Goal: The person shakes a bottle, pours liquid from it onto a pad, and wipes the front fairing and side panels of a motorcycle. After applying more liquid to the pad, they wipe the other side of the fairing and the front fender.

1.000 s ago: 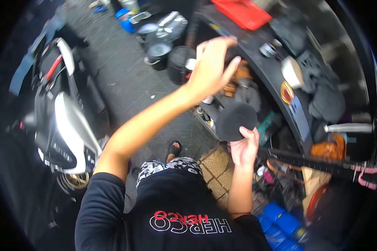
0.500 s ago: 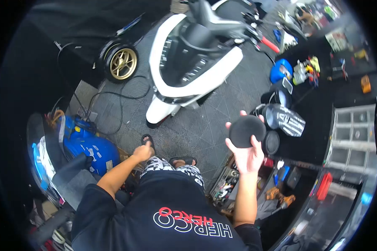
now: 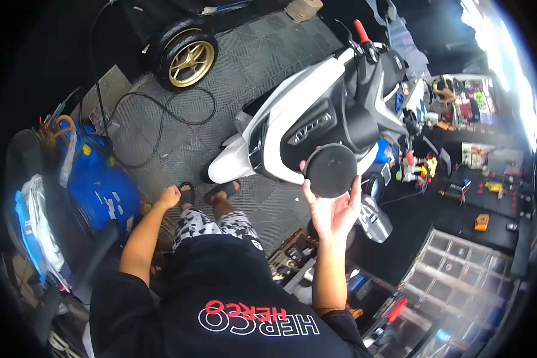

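In my right hand (image 3: 333, 215) is a flat, round black disc (image 3: 332, 172), with a matte face and a raised rim. My thumb and fingers curl round its edge from below, and it is tilted toward me. Beyond it stands a white and black scooter (image 3: 316, 122), partly hidden by the disc. My left hand (image 3: 170, 196) hangs low by my sandal, its fingers curled closed; whatever they may hold is hidden.
A wheel with gold spokes (image 3: 192, 63) stands at the back left. A black hose (image 3: 160, 128) winds over the grey tile floor (image 3: 188, 143). At left is a blue tank (image 3: 104, 194). On the right are a clear drawer cabinet (image 3: 441, 262) and an orange object (image 3: 482, 222).
My view has turned to the right and closer to the scooter. The disc stays in my right hand, now overlapping the scooter's front. My left hand has swung slightly left, fingers still closed.
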`<state>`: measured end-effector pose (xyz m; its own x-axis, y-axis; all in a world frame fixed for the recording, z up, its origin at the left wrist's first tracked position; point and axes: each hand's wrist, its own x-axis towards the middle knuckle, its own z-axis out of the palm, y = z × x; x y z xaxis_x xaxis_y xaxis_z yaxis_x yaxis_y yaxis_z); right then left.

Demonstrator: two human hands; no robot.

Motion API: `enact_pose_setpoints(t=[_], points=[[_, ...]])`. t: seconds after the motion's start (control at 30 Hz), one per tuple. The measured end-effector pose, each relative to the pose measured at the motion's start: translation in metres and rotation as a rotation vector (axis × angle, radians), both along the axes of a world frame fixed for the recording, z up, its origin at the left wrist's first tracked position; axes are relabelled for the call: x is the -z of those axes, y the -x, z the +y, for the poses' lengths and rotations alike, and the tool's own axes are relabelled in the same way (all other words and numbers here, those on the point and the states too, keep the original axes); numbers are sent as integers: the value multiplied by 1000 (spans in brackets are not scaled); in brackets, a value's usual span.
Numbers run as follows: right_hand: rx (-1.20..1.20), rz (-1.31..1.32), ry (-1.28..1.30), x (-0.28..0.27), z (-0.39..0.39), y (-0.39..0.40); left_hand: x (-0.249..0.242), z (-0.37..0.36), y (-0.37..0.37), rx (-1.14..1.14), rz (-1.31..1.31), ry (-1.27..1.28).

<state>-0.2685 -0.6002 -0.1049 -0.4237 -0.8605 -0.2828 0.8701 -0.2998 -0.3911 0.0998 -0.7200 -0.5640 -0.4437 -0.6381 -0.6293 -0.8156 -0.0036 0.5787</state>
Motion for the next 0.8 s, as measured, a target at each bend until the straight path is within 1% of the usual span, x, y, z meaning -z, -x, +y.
enact_pose_setpoints(t=[0.03, 0.07, 0.1, 0.17, 0.2, 0.23, 0.27, 0.3, 0.37, 0.4, 0.43, 0.47, 0.5, 0.57, 0.6, 0.67, 0.77, 0.8], points=[[-12, 55, 7, 0, -8, 8, 4, -6, 4, 76, -50, 145], [-4, 79, 33, 1, -15, 17, -10, -16, 11, 6, -54, 48], [-43, 194, 42, 7, -21, 32, -23, -25, 22, 22, -144, 106], [-51, 417, -11, 15, -36, 63, -38, -37, 52, -191, -233, 291], [-33, 504, -44, 20, -47, 79, -40, -47, 70, -326, -205, 270], [57, 587, -124, 17, -65, 86, -43, -47, 80, -427, -189, 232], [72, 727, -236, 16, -75, 99, -46, -46, 91, -411, -204, 238], [78, 874, -354, 14, -83, 115, -51, -49, 100, -279, -251, 141], [-35, 1231, -613, 5, -93, 150, -36, -42, 119, -148, -369, -51], [-43, 1241, -628, 1, -117, 157, -18, -34, 123, 28, -473, -133], [-179, 1621, -685, -7, -147, 161, 1, -27, 127, 209, -574, -211], [-338, 1985, -750, -15, -173, 162, -29, -44, 147, 247, -670, -377], [-530, 2333, -822, -16, -190, 164, -13, -40, 148, 297, -667, -402], [-631, 2417, -946, 5, -225, 182, 17, -39, 148, 449, -962, 69], [-702, 2431, -979, 15, -236, 191, 13, -48, 145, 503, -932, 53], [-877, 2519, -1029, 38, -268, 198, 7, -90, 129, 337, -723, -178], [-1076, 2763, -1038, 87, -291, 240, 12, -113, 114, 326, -749, -228], [-1101, 2891, -1070, 107, -295, 255, 10, -119, 108, 291, -692, -256]])
